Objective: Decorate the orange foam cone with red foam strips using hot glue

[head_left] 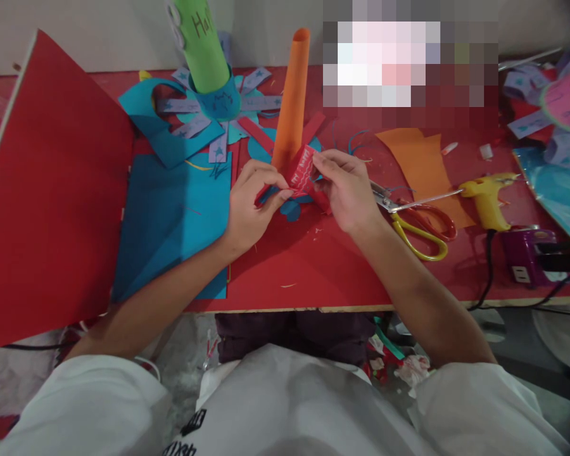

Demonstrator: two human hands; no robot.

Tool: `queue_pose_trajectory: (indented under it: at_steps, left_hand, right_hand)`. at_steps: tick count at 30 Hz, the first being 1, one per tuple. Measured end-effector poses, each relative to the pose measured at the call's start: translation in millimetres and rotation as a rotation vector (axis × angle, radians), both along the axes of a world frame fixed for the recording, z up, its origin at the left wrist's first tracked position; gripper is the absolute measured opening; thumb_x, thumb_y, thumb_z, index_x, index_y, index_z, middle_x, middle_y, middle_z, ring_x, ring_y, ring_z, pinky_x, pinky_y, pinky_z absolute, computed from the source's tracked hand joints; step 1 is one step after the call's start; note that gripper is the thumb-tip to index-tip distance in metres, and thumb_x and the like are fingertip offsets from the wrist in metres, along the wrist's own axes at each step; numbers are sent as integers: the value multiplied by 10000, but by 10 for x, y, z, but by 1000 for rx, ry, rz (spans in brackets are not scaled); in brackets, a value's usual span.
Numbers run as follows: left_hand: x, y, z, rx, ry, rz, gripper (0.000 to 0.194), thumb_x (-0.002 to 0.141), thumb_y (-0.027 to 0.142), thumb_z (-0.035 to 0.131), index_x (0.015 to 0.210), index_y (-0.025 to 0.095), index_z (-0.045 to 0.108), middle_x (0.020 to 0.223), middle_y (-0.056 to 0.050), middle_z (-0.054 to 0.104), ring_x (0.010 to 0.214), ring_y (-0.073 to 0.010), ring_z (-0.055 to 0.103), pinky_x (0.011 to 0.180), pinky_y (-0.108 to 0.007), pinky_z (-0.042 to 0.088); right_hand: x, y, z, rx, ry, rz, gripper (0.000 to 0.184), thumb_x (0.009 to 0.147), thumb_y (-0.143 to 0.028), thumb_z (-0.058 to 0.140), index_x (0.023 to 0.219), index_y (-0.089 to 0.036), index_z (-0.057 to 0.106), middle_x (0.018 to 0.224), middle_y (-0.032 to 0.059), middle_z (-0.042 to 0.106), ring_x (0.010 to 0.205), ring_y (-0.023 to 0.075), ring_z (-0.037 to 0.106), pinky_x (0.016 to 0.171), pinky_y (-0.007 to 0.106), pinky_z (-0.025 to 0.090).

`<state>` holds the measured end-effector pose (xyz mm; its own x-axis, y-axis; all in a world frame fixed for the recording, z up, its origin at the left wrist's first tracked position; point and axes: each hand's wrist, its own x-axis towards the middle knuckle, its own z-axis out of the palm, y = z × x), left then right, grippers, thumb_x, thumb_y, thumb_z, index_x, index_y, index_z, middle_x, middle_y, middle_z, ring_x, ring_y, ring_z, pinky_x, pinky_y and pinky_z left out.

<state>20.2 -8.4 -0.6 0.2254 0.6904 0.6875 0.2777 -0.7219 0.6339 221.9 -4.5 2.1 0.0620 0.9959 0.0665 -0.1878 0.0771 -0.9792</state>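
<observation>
An orange paper tube point(293, 95) stands upright on the red table point(313, 266), on blue and red paper petals. A red paper strip with white writing point(303, 172) curls round the tube's base. My left hand point(251, 206) pinches the strip's left end, fingers closed. My right hand point(344, 190) grips the strip's right end, fingers closed on it. Both hands rest close together at the foot of the tube.
A large red paper sheet point(47, 190) leans at the left over blue sheets point(171, 221). A green tube point(200, 44) on a blue and purple paper flower stands behind. Yellow-handled scissors point(418, 221), orange paper point(422, 164), a yellow glue gun point(487, 196) and a purple power strip point(527, 253) lie right.
</observation>
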Motion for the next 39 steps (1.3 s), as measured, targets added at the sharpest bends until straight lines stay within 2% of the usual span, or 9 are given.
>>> queue_pose_trajectory:
  at_steps: [8,15,18,22,27,34,39]
  left_hand:
    - [-5,17,-8,-34,25,-30,288,1010,501,731,912,231,710,937,-45,700,949,-193,683,860,-348,570]
    - [-24,28,-36,-62,98,-53,335,1014,558,700,959,231,750,1000,-64,696,970,-194,687,880,-354,575]
    - [-18,25,-23,-64,104,-43,319,1039,523,685,952,222,743,991,-59,703,963,-186,684,872,-341,571]
    - [4,14,5,-40,44,-45,243,1044,427,709,920,218,707,916,-37,702,912,-173,668,821,-322,549]
    - [14,12,16,-38,-24,-35,237,1036,410,728,901,224,669,864,-11,666,814,-150,626,750,-314,509]
    - [10,17,0,-120,-24,-5,326,1043,498,693,861,234,636,850,-20,643,812,-163,612,742,-334,509]
    - [6,44,-36,-95,12,-2,302,1061,462,675,871,232,632,849,-17,639,810,-157,609,735,-316,512]
  right_hand:
    - [88,51,-99,50,-66,-67,450,873,-718,792,865,-282,684,821,-7,658,772,161,665,636,295,529]
    - [156,95,-200,132,-138,-94,475,938,-766,682,938,-292,653,848,8,671,806,184,695,624,312,523]
    - [115,81,-174,212,-189,-135,451,983,-744,637,936,-296,654,835,4,657,793,181,683,650,330,528]
    - [14,12,-46,264,-216,-180,377,997,-641,695,863,-290,668,775,-10,634,729,165,638,662,337,533]
    - [-87,-86,79,342,-243,-163,394,988,-596,731,793,-264,651,744,-25,582,691,146,591,666,329,529]
    - [-84,-93,24,328,-320,-165,421,1013,-659,665,833,-283,608,729,-22,506,691,157,555,628,325,490]
    - [-101,-75,14,287,-249,-150,471,993,-715,653,820,-284,578,739,-28,507,662,150,529,615,321,490]
